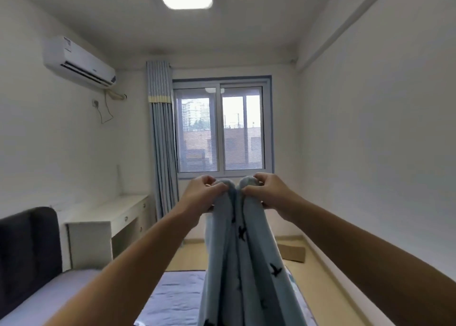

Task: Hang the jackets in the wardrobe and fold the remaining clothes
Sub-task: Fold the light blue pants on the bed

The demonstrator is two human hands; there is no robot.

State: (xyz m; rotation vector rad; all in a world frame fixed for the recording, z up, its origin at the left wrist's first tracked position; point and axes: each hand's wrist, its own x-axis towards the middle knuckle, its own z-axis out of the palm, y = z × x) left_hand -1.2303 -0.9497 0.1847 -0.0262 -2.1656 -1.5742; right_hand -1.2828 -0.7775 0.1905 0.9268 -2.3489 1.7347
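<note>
A pale blue garment (249, 264) printed with small dark birds hangs straight down in front of me, over the bed. Both arms are stretched out and raised. My left hand (202, 194) pinches the garment's top edge on the left, fingers curled round a bunched fold. My right hand (267, 192) grips the top edge on the right in the same way. The two hands sit close together, nearly touching. The cloth falls in long folds and its lower end runs out of view at the bottom.
A bed with a lilac sheet (172, 298) and a dark headboard (27, 249) lies below left. A white desk (106, 217) stands along the left wall. Ahead are a window (222, 128) and a grey-blue curtain (161, 138). A cardboard piece (292, 251) lies on the floor.
</note>
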